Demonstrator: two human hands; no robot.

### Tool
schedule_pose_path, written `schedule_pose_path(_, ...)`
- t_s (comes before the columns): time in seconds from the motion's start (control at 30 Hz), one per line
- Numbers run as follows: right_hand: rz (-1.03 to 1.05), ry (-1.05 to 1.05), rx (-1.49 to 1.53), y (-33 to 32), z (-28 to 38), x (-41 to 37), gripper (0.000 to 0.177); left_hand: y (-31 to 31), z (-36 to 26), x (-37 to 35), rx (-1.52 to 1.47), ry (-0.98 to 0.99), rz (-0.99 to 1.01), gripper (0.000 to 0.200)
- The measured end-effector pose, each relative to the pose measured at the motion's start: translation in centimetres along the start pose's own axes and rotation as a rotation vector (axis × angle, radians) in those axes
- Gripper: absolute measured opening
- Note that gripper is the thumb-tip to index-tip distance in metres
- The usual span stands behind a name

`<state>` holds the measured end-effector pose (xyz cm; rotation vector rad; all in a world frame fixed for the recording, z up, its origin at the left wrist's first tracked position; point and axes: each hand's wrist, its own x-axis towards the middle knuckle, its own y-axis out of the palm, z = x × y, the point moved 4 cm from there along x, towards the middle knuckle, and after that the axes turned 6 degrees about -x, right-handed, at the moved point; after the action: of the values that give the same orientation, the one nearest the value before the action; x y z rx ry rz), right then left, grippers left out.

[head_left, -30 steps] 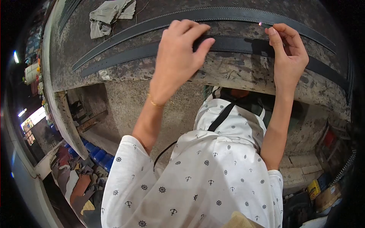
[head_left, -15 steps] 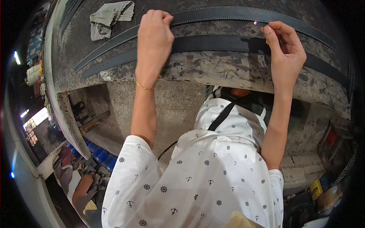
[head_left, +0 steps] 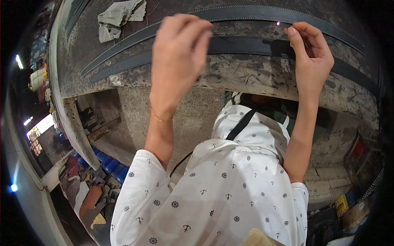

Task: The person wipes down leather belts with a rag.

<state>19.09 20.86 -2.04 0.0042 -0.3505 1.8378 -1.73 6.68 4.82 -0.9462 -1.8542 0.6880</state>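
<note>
Two dark leather belts lie side by side along the bench. The farther belt (head_left: 242,13) has pale stitching along its edges; the nearer belt (head_left: 242,46) looks plainer. My left hand (head_left: 176,57) is raised over both belts at left of centre, its bent fingers blurred and pointing right. What it holds, if anything, does not show. Above the belts on the right, my right hand (head_left: 310,47) is closed, with thumb and forefinger pinched together. A small bright pinkish glow (head_left: 278,23) shows just left of those fingertips. The thing in this hand is mostly hidden.
A crumpled grey cloth (head_left: 117,20) lies at the bench's far left, near more dark strips (head_left: 76,14). The stained bench edge (head_left: 246,78) runs in front of me. Leather scraps (head_left: 92,192) and blue containers (head_left: 108,164) are below left. A yellow box (head_left: 341,205) stands lower right.
My left hand has moved right and turned, its fingers loosening from a fist-like curl. My right hand keeps its pinch, shifted very slightly right. The belts lie as before.
</note>
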Motion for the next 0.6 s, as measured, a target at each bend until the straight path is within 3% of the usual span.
schedule_pose_path(0.07, -0.004, -0.002, 0.013, 0.0, 0.0, 0.0, 0.016, 1.5, -1.4, -0.3, -0.089, 0.083, 0.181, 0.015)
schedule_pose_path(0.43, 0.017, -0.014, 0.063, 0.0, 0.0, 0.0, 0.015, 3.5, -1.3, 0.1, -0.011, 0.043, 0.265, 0.010)
schedule_pose_path(0.6, 0.023, -0.016, 0.141, 0.5, 0.7, -0.1, 0.014, 3.6, -2.5, 0.7, 0.198, 0.230, 0.354, 0.011)
